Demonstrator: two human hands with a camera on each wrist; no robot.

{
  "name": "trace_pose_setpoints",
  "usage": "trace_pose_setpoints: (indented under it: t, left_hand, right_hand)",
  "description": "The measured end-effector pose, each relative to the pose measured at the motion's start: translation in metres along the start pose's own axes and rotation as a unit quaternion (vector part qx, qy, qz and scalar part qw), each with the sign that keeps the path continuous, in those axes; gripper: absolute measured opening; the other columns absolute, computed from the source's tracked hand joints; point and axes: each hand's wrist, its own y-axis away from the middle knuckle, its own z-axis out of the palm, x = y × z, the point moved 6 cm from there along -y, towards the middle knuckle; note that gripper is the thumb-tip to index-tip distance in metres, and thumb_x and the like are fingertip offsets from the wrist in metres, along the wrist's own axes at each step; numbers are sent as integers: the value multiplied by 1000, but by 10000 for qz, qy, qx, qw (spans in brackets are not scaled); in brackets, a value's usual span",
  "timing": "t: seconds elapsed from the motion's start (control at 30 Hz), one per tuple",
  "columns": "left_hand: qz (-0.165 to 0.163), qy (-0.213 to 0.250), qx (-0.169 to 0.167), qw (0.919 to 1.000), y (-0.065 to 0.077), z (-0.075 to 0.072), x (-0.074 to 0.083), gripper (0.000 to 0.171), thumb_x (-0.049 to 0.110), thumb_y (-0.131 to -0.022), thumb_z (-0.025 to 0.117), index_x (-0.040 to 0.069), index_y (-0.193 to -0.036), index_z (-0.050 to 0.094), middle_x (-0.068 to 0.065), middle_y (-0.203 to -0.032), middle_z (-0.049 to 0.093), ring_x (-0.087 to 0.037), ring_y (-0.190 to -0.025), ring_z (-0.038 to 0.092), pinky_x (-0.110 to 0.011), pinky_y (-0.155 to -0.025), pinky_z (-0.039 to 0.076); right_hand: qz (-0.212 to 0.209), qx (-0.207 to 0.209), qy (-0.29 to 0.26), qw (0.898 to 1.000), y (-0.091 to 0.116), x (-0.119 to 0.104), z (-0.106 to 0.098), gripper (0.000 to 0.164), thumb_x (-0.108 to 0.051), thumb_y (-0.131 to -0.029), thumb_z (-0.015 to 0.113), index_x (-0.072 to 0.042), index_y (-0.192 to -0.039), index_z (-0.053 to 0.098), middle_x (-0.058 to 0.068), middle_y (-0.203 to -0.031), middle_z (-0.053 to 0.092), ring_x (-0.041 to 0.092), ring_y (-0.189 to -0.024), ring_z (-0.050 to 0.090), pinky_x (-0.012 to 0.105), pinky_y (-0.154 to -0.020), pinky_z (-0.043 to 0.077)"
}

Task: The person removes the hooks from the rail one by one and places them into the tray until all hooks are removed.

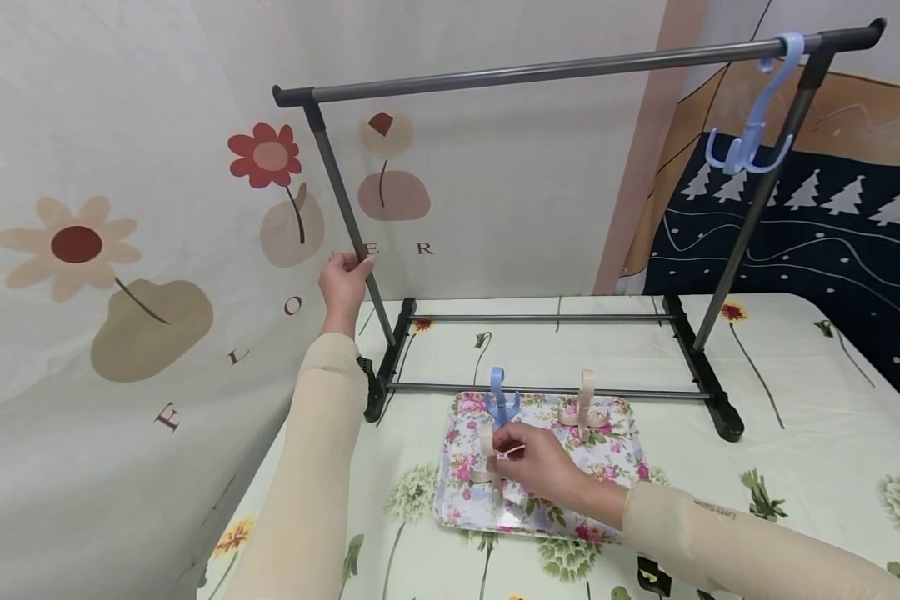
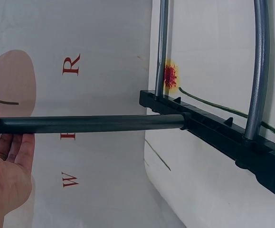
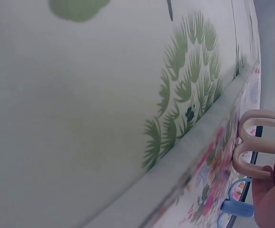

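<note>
My left hand grips the left post of a dark grey clothes rack, a little below its middle. In the left wrist view, the fingers and thumb are around that post. Over a floral tray, my right hand pinches a beige multi-prong hook. In the right wrist view, fingers touch one prong of this beige hook. A blue hook and a second beige hook rest on the tray. Another blue hook hangs at the right end of the rack's top bar.
The top bar spans above both hands. Black feet and two low crossbars stand on the flower-print tablecloth, just behind the tray. A printed curtain hangs at the left and back. Dark tree-patterned fabric lies at the right.
</note>
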Motion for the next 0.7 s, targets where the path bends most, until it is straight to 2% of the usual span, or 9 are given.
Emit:
trace_pose_setpoints:
  t: [0.23, 0.47, 0.7]
  left_hand:
    - [-4, 16, -44, 10000, 1, 0, 0, 30, 27, -96, 67, 4, -113, 62, -9, -110, 63, -23, -106, 55, -41, -98, 41]
    - [-22, -5, -36, 10000, 3, -2, 1, 31, 28, -96, 67, 4, -114, 62, -9, -111, 64, -23, -107, 56, -41, -100, 40]
    - [-18, -8, -49, 10000, 2, -2, 1, 32, 29, -96, 67, 4, -116, 62, -10, -112, 64, -24, -108, 56, -41, -100, 40]
  right_hand:
    - [-50, 103, 201, 9997, 7, -7, -7, 32, -18, -85, 79, -7, -112, 66, 9, -112, 66, 30, -100, 66, 27, -81, 55]
    - [-229, 187, 406, 9987, 15, -17, -17, 47, -26, -82, 81, -8, -122, 63, 10, -123, 63, 39, -116, 58, 45, -95, 49]
    - [-418, 417, 140, 9982, 21, -33, -35, 53, -18, -84, 80, -2, -129, 57, 15, -129, 59, 41, -122, 53, 50, -103, 41]
